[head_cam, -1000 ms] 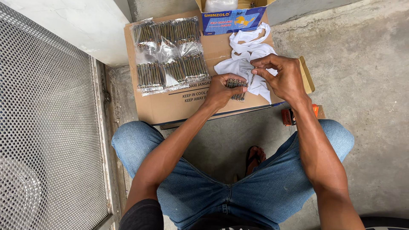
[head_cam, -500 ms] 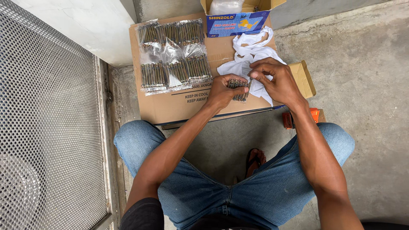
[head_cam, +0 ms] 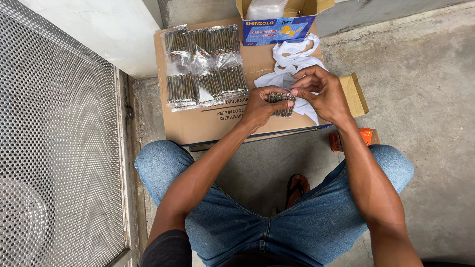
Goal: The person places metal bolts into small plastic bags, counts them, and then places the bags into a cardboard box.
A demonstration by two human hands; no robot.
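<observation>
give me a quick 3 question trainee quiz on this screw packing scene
1. True or false: the left hand grips a bundle of screws.
2. Where do the clear packs of screws lie? A) on the flat carton B) on the floor C) in the blue box
3. What white things lie behind the right hand?

Key: 1 true. 2 A. 3 the white plastic bags.

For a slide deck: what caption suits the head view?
Left hand grips a bundle of screws while the right hand pinches its top, above a flattened carton.
</observation>
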